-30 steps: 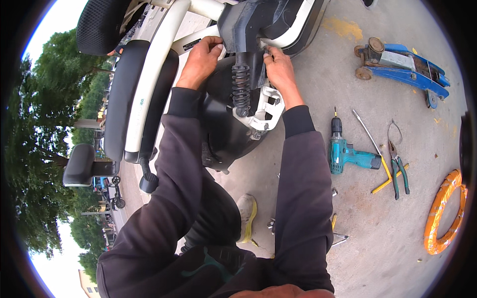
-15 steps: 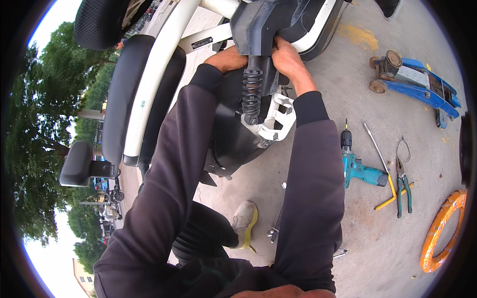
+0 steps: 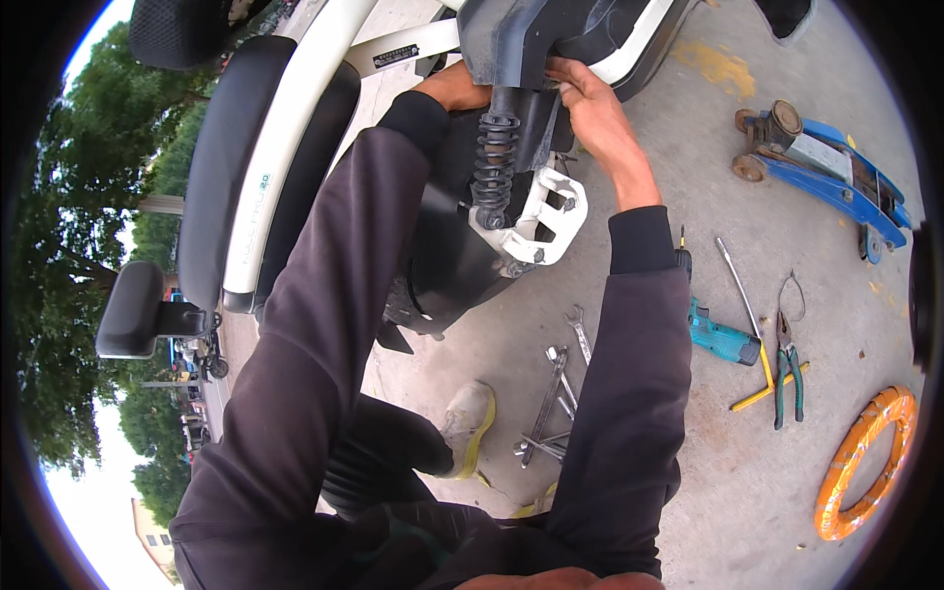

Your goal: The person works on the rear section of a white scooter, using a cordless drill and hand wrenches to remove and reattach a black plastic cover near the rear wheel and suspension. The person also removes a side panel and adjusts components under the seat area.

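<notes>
Both hands work at the rear of a white scooter point(image 3: 295, 118) tipped up on a concrete floor point(image 3: 747, 492). The right hand point(image 3: 590, 103) has its grip clenched on the lower edge of the dark plastic panel point(image 3: 521, 39) that sits just above the coiled black shock absorber point(image 3: 494, 157), fingers curled over the edge. The left hand point(image 3: 454, 88) reaches in on the other side of the shock absorber, touching the same panel; most of it is hidden behind the panel, so I cannot tell whether its grip is closed or loose. Just below the shock absorber sits a white metal bracket point(image 3: 539, 214), and under that a black mudguard point(image 3: 447, 265). The black seat point(image 3: 221, 167) runs along the scooter's far side from the shock absorber. On the floor beside the right sleeve, below the shock absorber, lie several wrenches point(image 3: 556, 393); farther out from it are a teal cordless drill point(image 3: 718, 337), green-handled pliers point(image 3: 787, 364) and a yellow-handled tool point(image 3: 762, 379). A blue floor jack point(image 3: 826, 172) stands well apart from the shock absorber, and an orange coiled hose point(image 3: 865, 462) lies near the picture's edge. A light shoe point(image 3: 467, 423) shows between the sleeves.
</notes>
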A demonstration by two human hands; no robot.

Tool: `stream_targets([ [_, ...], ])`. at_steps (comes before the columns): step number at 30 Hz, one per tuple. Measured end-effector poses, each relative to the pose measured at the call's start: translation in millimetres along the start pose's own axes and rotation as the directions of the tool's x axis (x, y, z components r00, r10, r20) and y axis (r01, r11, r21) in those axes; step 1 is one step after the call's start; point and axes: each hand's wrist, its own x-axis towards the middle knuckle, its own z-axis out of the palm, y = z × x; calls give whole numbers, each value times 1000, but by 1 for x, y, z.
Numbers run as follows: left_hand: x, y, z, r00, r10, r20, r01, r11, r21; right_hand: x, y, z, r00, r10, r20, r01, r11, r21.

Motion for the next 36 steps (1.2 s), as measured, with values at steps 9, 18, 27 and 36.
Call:
stream_targets([
  [9, -39, 52, -2, 866, -448, -223, 500, 796, 343, -26, 21, -1, 967, 191, -170, -140, 952, 271],
  [18, -97, 96, 27, 791, -248, -558, 177, 968, -179, -70, 34, 11, 868, 386, -312, -460, 862, -214],
  [27, -78, 97, 34, 869, -205, -451, 366, 879, 305, -70, 39, 19, 923, 365, -124, -379, 917, -125],
  [36, -80, 99, 38, 866, -162, -473, 346, 877, 332, -95, 61, -11, 984, 164, -77, -173, 975, -141],
])
